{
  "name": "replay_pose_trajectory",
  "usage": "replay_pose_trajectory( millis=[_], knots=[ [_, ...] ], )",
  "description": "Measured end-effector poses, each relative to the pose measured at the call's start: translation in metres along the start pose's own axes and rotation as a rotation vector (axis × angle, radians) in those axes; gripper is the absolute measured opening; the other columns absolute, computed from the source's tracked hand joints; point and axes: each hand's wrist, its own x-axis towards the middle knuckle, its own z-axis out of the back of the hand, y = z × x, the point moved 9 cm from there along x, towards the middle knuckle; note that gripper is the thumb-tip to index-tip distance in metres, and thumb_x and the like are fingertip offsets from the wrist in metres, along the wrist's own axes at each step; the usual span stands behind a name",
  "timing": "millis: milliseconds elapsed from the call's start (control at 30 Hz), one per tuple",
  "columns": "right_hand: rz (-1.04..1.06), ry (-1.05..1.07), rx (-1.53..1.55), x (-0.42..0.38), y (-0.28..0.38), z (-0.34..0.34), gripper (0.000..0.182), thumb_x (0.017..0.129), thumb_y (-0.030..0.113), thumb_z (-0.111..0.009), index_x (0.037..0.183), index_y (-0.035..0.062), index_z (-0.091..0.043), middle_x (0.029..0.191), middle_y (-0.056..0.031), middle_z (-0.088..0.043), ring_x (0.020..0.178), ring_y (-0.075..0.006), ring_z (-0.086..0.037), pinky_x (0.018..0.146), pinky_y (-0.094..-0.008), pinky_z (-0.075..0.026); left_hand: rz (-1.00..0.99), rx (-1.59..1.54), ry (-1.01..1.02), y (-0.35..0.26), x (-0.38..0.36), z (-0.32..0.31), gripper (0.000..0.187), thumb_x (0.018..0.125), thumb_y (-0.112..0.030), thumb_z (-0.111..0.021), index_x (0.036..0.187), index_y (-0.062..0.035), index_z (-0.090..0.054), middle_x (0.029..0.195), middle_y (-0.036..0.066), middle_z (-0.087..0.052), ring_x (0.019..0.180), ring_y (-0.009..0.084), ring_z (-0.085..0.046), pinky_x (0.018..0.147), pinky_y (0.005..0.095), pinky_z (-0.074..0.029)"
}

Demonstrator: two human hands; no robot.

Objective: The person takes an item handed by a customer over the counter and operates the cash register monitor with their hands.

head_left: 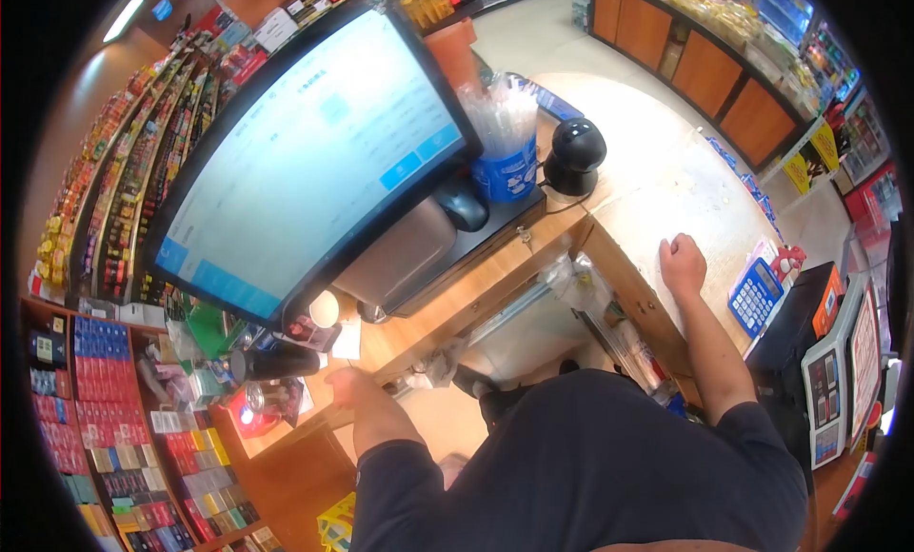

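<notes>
My right hand (684,263) rests curled in a fist on the pale counter top (633,186), with nothing showing in it. To its right lies a blue calculator (756,297). My left hand (350,387) is at the edge of the wooden counter on the left, its fingers blurred and largely hidden. Close to it are a white card (347,342), a dark cylindrical cup (276,364) and a clear jar (273,398). A large lit monitor (314,162) stands in front of me, above a black mouse (464,209).
A blue tub of straws (509,171) and a black dome-shaped scanner (575,157) stand right of the monitor. At far right is a weighing scale (828,400). Shelves of small boxes (105,400) line the left. An open drawer (533,324) lies between the counters.
</notes>
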Motion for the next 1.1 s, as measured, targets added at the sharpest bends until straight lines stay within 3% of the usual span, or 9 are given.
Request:
replay_pose_trajectory(
  millis=[67, 100, 233, 867, 900, 1100],
  knots=[
    [-0.016, 0.007, 0.010, -0.002, -0.001, 0.002, 0.031, 0.092, 0.034, -0.070, 0.081, 0.0071, -0.060, 0.086, -0.0161, -0.064, 0.083, -0.0409, -0.064, 0.073, -0.0538, -0.049, -0.253, 0.286, 0.050, -0.023, -0.048, 0.032, 0.043, 0.102, -0.027, -0.058, 0.139, -0.0063, -0.050, 0.122, 0.021, -0.072, 0.115, 0.0401, -0.070, 0.091, 0.0505, -0.059],
    [-0.021, 0.003, 0.016, -0.002, -0.001, 0.002, 0.030, 0.092, 0.034, -0.070, 0.081, 0.0073, -0.060, 0.086, -0.0161, -0.065, 0.083, -0.0408, -0.064, 0.074, -0.0538, -0.050, -0.226, 0.275, 0.031, -0.020, -0.026, 0.016, 0.047, 0.101, -0.027, -0.061, 0.141, -0.0055, -0.049, 0.121, 0.020, -0.072, 0.114, 0.0381, -0.071, 0.088, 0.0506, -0.060],
    [-0.011, -0.023, 0.028, -0.001, -0.006, 0.002, 0.029, 0.091, 0.034, -0.070, 0.081, 0.0079, -0.062, 0.087, -0.0163, -0.066, 0.083, -0.0406, -0.065, 0.074, -0.0541, -0.050, -0.508, 0.565, -0.138, -0.034, -0.005, -0.003, 0.048, 0.098, -0.029, -0.066, 0.137, -0.0054, -0.052, 0.119, 0.014, -0.073, 0.109, 0.0297, -0.074, 0.081, 0.0489, -0.061],
    [-0.036, 0.026, -0.009, -0.002, -0.006, -0.001, 0.032, 0.094, 0.036, -0.068, 0.082, 0.0074, -0.061, 0.088, -0.0170, -0.065, 0.084, -0.0415, -0.065, 0.075, -0.0538, -0.050, -0.421, 0.522, -0.029, -0.033, -0.039, 0.022, 0.042, 0.097, -0.028, -0.069, 0.131, -0.0082, -0.055, 0.115, 0.014, -0.077, 0.105, 0.0307, -0.077, 0.084, 0.0475, -0.059],
    [-0.052, 0.030, -0.012, -0.001, -0.005, 0.000, 0.033, 0.095, 0.037, -0.068, 0.082, 0.0071, -0.060, 0.089, -0.0172, -0.065, 0.084, -0.0416, -0.065, 0.074, -0.0540, -0.049, -0.379, 0.404, -0.064, -0.028, -0.021, 0.013, 0.032, 0.102, -0.027, -0.058, 0.128, -0.0079, -0.055, 0.111, 0.015, -0.078, 0.101, 0.0337, -0.077, 0.086, 0.0474, -0.058],
    [-0.009, 0.016, -0.047, 0.001, -0.003, -0.002, 0.034, 0.095, 0.036, -0.068, 0.082, 0.0065, -0.059, 0.086, -0.0167, -0.064, 0.082, -0.0416, -0.064, 0.073, -0.0538, -0.049, -0.083, 0.077, -0.014, 0.015, 0.080, -0.065, 0.029, 0.105, -0.025, -0.049, 0.126, -0.0062, -0.054, 0.112, 0.020, -0.076, 0.103, 0.0364, -0.075, 0.086, 0.0492, -0.058]
  ],
)
